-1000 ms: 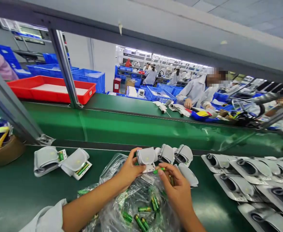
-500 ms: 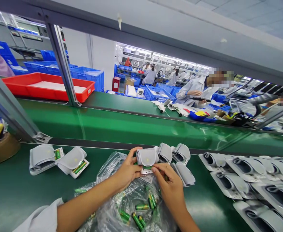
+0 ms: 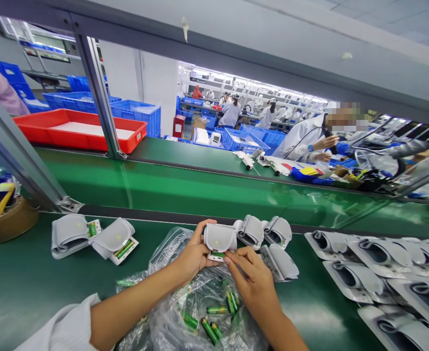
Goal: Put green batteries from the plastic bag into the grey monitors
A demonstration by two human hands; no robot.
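Head view. We note the left hand (image 3: 195, 256) closed around a grey padded cuff unit (image 3: 219, 238), thumb over its top edge: a firm hold. The unit sits in the middle of the work, just above a white card tray (image 3: 217, 259) showing a green battery (image 3: 217, 254). The right hand (image 3: 254, 287) comes in from the other side, its fingertips (image 3: 232, 259) in a narrow pinch at the tray's edge; we cannot tell whether they grip the battery or only press against it.

Both hands hang over a clear plastic bag (image 3: 166, 258) of loose green batteries (image 3: 210, 331), which lies on a green conveyor bench (image 3: 20, 278). Two more grey units with cards (image 3: 113, 239) lie to the left, and three others (image 3: 250, 231) sit just beyond the right hand. A rows of white-backed units (image 3: 368, 263) crowds the right side.

Our judgement: the tray is the weak point. If the left hand's hold eases, it could tip and drop the battery into the bag, where it would be lost among the others. The slick plastic could also let batteries roll onto the bench. A wide swing of the right wrist could knock the nearest unit (image 3: 278, 263) out of line.
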